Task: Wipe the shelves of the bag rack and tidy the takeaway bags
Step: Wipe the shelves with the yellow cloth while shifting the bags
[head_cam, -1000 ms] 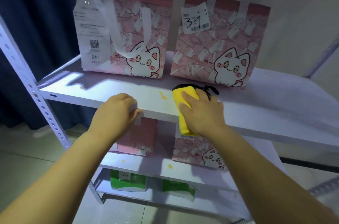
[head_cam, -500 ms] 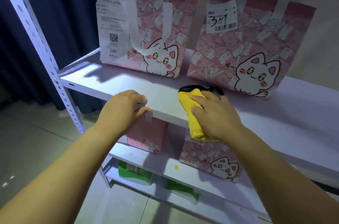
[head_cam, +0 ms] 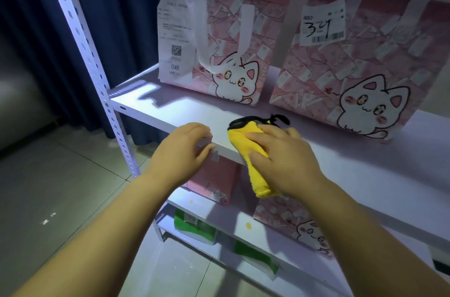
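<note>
The yellow cloth point(head_cam: 261, 184) is pressed onto the front of the top shelf point(head_cam: 170, 111) by the right hand point(head_cam: 285, 160), which is laid palm-down on it with the fingers lightly bent and the thumb across the fabric. The cloth's near end is draped over the shelf's front edge and hangs below it. A black trim with a loop point(head_cam: 246, 121) is seen at its far end. Just left of the cloth, the same edge is gripped by the left hand point(head_cam: 185, 148), its fingers curled over the top.

Two pink cat-print takeaway bags are stood upright side by side behind the hands. The left bag point(head_cam: 233, 58) is fitted with a long receipt point(head_cam: 174, 41) marked 046, and the right bag point(head_cam: 360, 72) with a label point(head_cam: 322, 25) marked 34.

More pink bags point(head_cam: 211, 179) are kept on the middle shelf point(head_cam: 219, 214), where a yellow spot point(head_cam: 248, 225) is visible. Green bags point(head_cam: 194, 226) are held on the lowest shelf. The shelves are carried by a perforated upright point(head_cam: 92, 65), with a dark curtain point(head_cam: 36, 28) behind and tiled floor point(head_cam: 48, 199) below.
</note>
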Action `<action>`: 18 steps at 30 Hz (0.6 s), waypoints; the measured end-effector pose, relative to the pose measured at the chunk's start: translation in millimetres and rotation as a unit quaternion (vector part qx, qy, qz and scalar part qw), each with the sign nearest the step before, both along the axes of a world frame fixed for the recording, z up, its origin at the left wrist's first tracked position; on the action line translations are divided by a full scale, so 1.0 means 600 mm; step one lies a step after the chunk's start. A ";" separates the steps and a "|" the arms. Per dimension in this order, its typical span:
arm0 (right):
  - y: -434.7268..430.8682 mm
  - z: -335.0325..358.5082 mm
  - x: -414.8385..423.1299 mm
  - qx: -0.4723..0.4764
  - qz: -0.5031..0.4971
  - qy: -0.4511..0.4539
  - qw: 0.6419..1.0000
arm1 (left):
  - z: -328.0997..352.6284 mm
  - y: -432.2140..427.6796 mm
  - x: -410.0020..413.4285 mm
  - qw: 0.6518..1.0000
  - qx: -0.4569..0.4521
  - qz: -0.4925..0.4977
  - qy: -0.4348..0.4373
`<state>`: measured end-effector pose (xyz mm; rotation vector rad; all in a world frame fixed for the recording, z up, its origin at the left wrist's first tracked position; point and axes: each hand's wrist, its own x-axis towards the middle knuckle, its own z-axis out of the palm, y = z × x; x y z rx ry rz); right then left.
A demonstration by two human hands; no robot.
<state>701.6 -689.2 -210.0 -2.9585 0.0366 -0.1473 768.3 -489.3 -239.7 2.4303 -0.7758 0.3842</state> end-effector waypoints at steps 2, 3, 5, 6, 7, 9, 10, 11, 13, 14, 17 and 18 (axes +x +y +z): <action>0.009 -0.006 -0.005 -0.003 -0.023 -0.017 1.000 | 0.000 0.012 0.002 1.000 -0.001 0.002 -0.008; 0.016 -0.007 -0.003 -0.004 -0.031 -0.023 0.999 | 0.000 0.020 0.005 1.000 0.002 0.006 -0.015; 0.033 -0.009 0.008 -0.003 -0.043 -0.032 0.999 | 0.000 0.045 0.015 1.000 0.007 0.021 -0.022; 0.043 -0.011 0.015 -0.004 -0.045 -0.036 0.998 | 0.000 0.060 0.023 0.999 0.008 0.031 -0.023; 0.055 -0.012 0.025 -0.006 -0.044 -0.040 0.998 | 0.000 0.078 0.031 0.999 0.008 0.044 -0.024; 0.083 -0.016 0.047 -0.011 -0.041 -0.047 0.998 | 0.001 0.115 0.049 0.997 0.000 0.077 -0.021; 0.099 -0.017 0.060 -0.012 -0.041 -0.050 0.998 | 0.002 0.134 0.059 0.995 -0.010 0.095 -0.018; 0.116 -0.018 0.073 -0.012 -0.041 -0.052 0.998 | 0.004 0.153 0.069 0.993 -0.023 0.111 -0.016; 0.151 -0.019 0.101 -0.012 -0.048 -0.050 0.998 | 0.009 0.188 0.092 0.989 -0.048 0.140 -0.014; 0.169 -0.020 0.115 -0.013 -0.052 -0.047 0.997 | 0.012 0.204 0.106 0.987 -0.055 0.153 -0.016; 0.219 -0.022 0.155 -0.031 -0.058 -0.049 0.997 | 0.026 0.239 0.139 0.979 -0.066 0.187 -0.039; 0.237 -0.022 0.170 -0.036 -0.059 -0.053 0.996 | 0.031 0.249 0.149 0.977 -0.069 0.193 -0.051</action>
